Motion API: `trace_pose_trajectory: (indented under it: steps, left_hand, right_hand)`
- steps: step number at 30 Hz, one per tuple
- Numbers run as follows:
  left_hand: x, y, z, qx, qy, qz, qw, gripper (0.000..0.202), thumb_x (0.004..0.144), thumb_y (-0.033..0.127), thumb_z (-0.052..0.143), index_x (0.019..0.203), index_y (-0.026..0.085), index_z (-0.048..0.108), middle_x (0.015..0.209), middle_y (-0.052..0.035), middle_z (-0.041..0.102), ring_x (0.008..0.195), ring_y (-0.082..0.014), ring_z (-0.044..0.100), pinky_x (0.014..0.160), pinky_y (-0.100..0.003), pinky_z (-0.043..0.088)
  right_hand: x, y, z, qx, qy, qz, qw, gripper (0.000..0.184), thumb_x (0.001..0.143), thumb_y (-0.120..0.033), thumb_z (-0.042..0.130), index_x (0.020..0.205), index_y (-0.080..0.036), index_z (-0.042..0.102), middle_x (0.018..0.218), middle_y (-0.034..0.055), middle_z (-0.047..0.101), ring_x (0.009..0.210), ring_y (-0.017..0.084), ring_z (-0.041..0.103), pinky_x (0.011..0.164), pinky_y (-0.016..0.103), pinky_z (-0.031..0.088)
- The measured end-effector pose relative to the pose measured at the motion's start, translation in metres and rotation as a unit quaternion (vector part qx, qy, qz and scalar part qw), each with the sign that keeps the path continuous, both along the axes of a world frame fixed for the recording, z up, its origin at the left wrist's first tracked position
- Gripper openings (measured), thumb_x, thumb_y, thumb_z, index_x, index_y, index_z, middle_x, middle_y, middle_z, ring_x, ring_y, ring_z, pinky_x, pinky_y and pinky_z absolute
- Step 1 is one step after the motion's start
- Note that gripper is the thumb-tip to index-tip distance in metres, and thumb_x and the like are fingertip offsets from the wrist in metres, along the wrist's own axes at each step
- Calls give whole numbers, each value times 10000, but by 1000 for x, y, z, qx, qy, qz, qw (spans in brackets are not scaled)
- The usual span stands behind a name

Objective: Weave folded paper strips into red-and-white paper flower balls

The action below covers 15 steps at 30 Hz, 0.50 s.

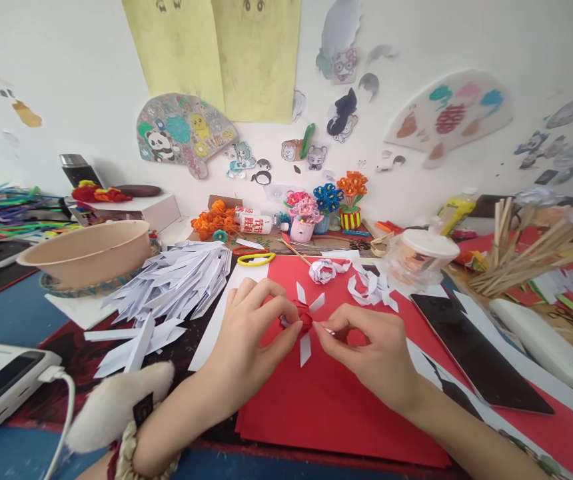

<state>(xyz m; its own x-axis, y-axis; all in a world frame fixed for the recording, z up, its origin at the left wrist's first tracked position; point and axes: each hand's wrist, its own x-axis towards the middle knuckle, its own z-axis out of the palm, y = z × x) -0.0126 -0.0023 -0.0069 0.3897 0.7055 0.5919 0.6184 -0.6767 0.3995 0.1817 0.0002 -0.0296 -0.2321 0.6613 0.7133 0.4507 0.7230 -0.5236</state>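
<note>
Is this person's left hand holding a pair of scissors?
No, the left hand pinches a small red piece that has white strips sticking out around it.

Cream scrunchie [127, 448] and dark red band [112, 460] left, beaded bracelet [548, 465] right.

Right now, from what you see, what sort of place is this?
Probably a craft corner, whether at home or in a studio I can't tell: white paper strips lie heaped beside handmade-looking potted flowers and decorated fans.
</note>
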Motion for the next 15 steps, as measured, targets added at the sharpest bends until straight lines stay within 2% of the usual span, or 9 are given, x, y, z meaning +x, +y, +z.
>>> trace_pose_trajectory:
  steps: [5,7,10,12,15]
  left_hand:
    - [0,2,0,18,9,0,1000,116,930,192,567,821,205,605,879,-13,590,826,-176,480,729,-315,369]
    - [-1,3,-1,55,22,27,998,93,933,219,576,851,207,620,893,-21,603,835,-184,492,733,-324,361]
    - [-2,2,-2,123,60,62,989,93,928,267,602,998,230,649,980,-37,640,880,-205,524,751,-341,350]
    - [-2,1,-2,148,90,53,983,151,931,264,600,1071,255,653,1028,-33,663,901,-209,543,760,-344,350]
    - [-1,0,-2,166,103,35,980,147,940,223,578,1046,268,669,1014,-18,690,895,-202,552,770,-347,349]
  right_hand:
    - [2,0,1,27,-9,-8,1000,222,888,-152,592,678,-197,536,566,-25,589,485,98,537,475,209,463]
    - [3,1,0,62,-29,7,998,192,910,-138,561,726,-194,568,633,0,650,529,108,588,494,213,483]
    - [3,2,-1,104,-56,19,993,187,933,-128,533,769,-194,592,692,18,690,581,117,635,514,215,502]
    - [3,2,-1,118,-63,17,991,191,941,-125,527,778,-199,594,694,16,694,597,121,650,530,216,513]
    - [3,2,-2,125,-66,16,990,186,944,-115,516,806,-203,603,712,16,704,626,128,667,557,225,526]
